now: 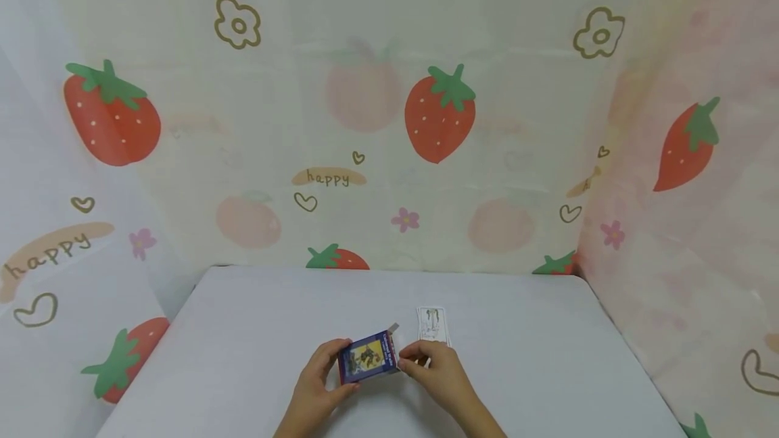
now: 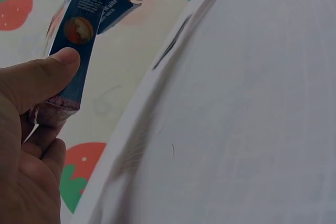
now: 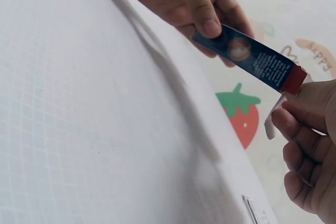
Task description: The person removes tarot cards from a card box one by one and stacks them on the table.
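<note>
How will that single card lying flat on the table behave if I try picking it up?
The card looks thin and flat against the table, so it probably slides before lifting. It is likely light and a bit bendy. The smooth surface gives little edge for a grip.

Card box (image 1: 368, 357): printed cardboard w/ slight sheen, blue faces, smooth; end flap thin white card. Loose card (image 1: 433, 324): flat matt paper stock, pale print. Worktop (image 1: 548, 357): white cloth cover, matt, fine grid weave. Backdrop (image 1: 389, 120): thin, semi-sheer fabric w/ strawberry print, matt, softly creased.
</note>
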Motion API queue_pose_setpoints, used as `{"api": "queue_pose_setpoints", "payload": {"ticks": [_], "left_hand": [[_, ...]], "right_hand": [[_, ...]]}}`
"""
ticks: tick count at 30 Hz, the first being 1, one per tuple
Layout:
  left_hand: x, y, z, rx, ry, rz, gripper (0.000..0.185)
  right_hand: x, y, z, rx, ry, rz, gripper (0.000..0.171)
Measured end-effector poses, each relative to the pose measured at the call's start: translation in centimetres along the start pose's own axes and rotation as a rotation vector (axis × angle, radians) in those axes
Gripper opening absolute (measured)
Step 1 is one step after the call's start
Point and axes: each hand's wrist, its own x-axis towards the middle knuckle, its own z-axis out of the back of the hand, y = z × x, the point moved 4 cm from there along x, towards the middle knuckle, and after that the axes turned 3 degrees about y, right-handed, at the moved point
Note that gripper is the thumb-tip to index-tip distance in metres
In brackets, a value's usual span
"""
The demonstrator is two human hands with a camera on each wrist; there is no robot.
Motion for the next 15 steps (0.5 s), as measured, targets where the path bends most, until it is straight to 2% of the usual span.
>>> {"api": "queue_pose_setpoints", "payload": {"ticks": [6, 12, 15], "left_hand": [[-0.14, -0.01, -0.04, 0.0, -0.002, -0.024, 0.081], [-0.04, -0.17, -0.31, 0.001, 0.016, -0.064, 0.08], [-0.03, -0.17, -0.42, 0.0, 0.013, -0.059, 0.08]], "right_hand": [[-0.11, 0.18, 0.05, 0.0, 0.016, -0.022, 0.014], [-0.31, 0.24, 0.27, -0.044, 0.005, -0.034, 0.011], [-0.35, 0.3, 0.35, -0.041, 0.007, -0.038, 0.011]]}}
